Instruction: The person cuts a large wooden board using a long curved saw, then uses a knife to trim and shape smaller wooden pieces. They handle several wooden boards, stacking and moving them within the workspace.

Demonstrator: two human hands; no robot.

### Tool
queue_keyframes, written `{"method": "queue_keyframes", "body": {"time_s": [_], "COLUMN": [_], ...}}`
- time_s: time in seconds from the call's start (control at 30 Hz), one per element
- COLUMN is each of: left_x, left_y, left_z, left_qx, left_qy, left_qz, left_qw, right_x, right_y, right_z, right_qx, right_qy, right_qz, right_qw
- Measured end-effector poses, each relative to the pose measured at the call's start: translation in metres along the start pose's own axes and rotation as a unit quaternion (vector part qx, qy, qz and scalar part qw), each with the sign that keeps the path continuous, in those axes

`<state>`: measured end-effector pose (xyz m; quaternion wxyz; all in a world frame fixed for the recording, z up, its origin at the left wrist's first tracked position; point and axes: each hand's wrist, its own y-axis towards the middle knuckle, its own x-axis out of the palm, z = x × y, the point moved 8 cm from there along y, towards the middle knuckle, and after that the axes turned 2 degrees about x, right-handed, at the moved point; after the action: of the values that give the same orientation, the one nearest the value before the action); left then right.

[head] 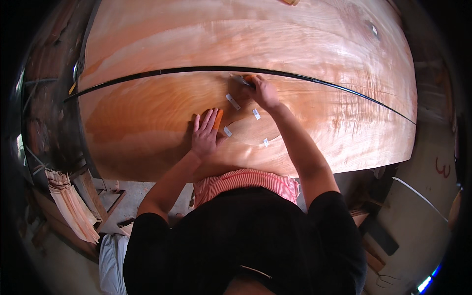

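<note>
A broad sheet of wood veneer [147,147] lies before me. My left hand [206,138] rests palm down on it, fingers forward, with an orange cover on the index finger. Farther forward, my right hand [263,92] grips a small dark-handled tool [250,83], apparently a utility knife, whose tip is at the sheet's surface just short of a long black rod [206,69]. Between my arms is an oval veneer patch [250,131]. Strips of white tape [256,114] stick around its edge, and another tape strip [233,101] lies nearer the tool.
The black rod spans the sheet from side to side. A small hole [374,30] shows at the far right. Bundled veneer strips [72,206] stand at lower left beside a white plastic bag [113,263]. A pale board [420,199] bearing a red mark is at right.
</note>
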<state>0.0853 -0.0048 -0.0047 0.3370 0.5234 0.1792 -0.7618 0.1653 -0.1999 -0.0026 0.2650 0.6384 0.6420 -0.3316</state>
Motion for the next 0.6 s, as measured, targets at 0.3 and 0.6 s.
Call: {"method": "queue_keyframes", "body": {"time_s": [0.3,0.6], "left_x": [-0.006,-0.008], "left_y": [0.0,0.0], "left_z": [0.001,-0.001], "left_qx": [-0.033,-0.028], "left_qy": [-0.024,-0.014], "left_qz": [-0.014,-0.009], "left_qw": [0.999,0.999], "right_x": [-0.002,0.039], "right_y": [0.041,0.023], "right_z": [0.008,-0.035], "right_qx": [0.049,-0.045], "right_qy": [-0.152,-0.139], "right_qz": [-0.043,-0.157], "right_qw": [0.986,0.977]}}
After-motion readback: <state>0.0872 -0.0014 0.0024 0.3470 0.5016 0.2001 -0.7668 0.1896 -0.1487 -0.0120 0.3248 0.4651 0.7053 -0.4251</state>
